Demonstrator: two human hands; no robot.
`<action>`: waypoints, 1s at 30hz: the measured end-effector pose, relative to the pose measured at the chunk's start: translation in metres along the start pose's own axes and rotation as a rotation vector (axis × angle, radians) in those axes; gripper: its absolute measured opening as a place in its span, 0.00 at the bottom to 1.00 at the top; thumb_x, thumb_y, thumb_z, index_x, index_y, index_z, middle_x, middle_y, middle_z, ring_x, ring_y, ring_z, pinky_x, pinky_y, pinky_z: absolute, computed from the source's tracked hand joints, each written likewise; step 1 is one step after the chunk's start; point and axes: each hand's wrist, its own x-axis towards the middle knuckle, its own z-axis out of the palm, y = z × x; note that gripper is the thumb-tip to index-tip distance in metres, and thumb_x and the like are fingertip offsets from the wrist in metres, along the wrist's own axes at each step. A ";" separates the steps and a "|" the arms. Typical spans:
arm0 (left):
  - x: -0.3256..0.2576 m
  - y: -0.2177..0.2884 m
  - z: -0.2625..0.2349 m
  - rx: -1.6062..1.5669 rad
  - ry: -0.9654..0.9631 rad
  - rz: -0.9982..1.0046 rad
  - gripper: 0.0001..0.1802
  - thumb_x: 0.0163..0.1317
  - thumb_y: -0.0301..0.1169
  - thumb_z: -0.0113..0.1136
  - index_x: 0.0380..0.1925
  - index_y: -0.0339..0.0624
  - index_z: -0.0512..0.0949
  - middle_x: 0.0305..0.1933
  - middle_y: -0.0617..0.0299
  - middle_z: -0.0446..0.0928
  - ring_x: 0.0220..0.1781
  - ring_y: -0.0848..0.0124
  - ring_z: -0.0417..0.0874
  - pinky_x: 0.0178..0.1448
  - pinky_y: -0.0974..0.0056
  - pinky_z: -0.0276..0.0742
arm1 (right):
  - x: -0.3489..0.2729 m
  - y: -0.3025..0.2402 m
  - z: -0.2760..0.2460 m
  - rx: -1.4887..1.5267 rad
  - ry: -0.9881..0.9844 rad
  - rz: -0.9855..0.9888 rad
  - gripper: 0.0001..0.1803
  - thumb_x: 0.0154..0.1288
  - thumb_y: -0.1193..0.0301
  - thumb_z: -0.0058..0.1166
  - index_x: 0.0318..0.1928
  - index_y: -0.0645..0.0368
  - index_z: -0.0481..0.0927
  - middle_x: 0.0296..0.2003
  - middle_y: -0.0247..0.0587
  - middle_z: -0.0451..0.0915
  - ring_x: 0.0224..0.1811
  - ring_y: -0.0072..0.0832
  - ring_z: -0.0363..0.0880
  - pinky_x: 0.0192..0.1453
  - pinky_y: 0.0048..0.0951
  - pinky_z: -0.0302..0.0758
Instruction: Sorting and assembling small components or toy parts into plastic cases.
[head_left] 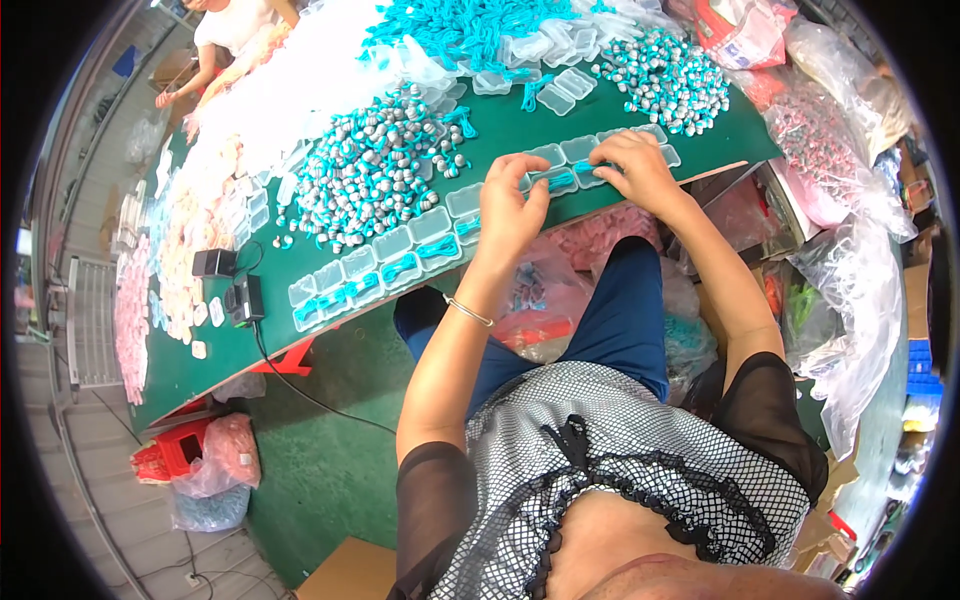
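Note:
A long row of small clear plastic boxes (pixel 393 243) with raised lids runs along the table's near edge. Bundles of teal cord (pixel 436 246) lie in their front halves. My left hand (pixel 512 208) is bent over the row right of its middle, thumb and forefinger curled close together; what they grip, if anything, is hidden. My right hand (pixel 645 175) reaches in from the right. Its thumb and fingers close at a teal cord bundle (pixel 583 168) in a box near the row's right end. The two hands face each other, a short gap apart.
Behind the row, grey-and-teal bead-like pieces form a big heap (pixel 365 165) and a smaller heap (pixel 675 80). Teal cords (pixel 460 35) are piled at the back. A black device (pixel 243 298) with a cable stands left. Plastic bags (pixel 830 150) crowd the right; another person (pixel 235 30) is far left.

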 end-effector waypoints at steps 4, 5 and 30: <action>-0.002 -0.006 0.002 0.053 -0.019 0.017 0.12 0.51 0.24 0.61 0.38 0.42 0.81 0.44 0.50 0.77 0.50 0.52 0.76 0.54 0.55 0.72 | 0.002 -0.003 -0.005 -0.062 0.014 -0.053 0.07 0.52 0.69 0.64 0.33 0.50 0.82 0.35 0.31 0.78 0.45 0.30 0.75 0.52 0.38 0.63; -0.002 -0.006 0.002 0.053 -0.018 0.015 0.12 0.51 0.24 0.61 0.38 0.42 0.81 0.44 0.50 0.77 0.50 0.52 0.76 0.54 0.55 0.72 | 0.002 -0.004 -0.006 -0.075 -0.010 -0.053 0.06 0.53 0.69 0.64 0.33 0.50 0.83 0.34 0.30 0.77 0.44 0.31 0.75 0.52 0.38 0.63; 0.136 -0.059 0.046 0.651 -0.022 -0.209 0.22 0.52 0.34 0.68 0.47 0.42 0.79 0.46 0.47 0.82 0.50 0.51 0.82 0.52 0.52 0.78 | 0.150 0.048 0.064 -0.389 -0.264 0.294 0.11 0.55 0.71 0.56 0.39 0.47 0.84 0.43 0.35 0.81 0.54 0.36 0.76 0.52 0.56 0.61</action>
